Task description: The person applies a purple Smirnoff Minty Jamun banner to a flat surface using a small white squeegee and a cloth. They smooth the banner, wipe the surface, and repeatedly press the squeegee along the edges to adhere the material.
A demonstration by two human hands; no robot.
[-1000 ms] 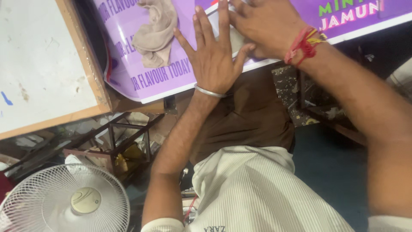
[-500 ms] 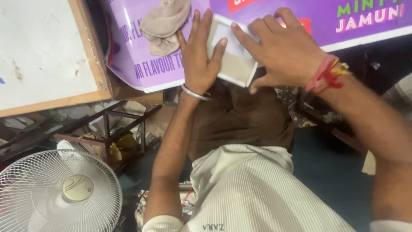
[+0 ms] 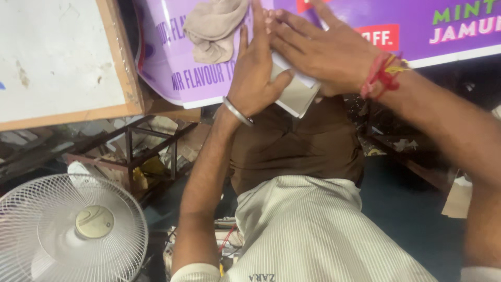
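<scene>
The white card lies pressed flat under both open-palmed hands, left and right, neither grip closed.

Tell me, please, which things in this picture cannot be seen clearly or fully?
Head view only:
- White flat object: mostly covered by the left hand and right hand; its kind is unclear.
- Purple banner: cut off by the top edge.
- Beige cloth: top cut off.
- White fan: cut by the left and bottom edges.
- Right forearm: blurred.
</scene>
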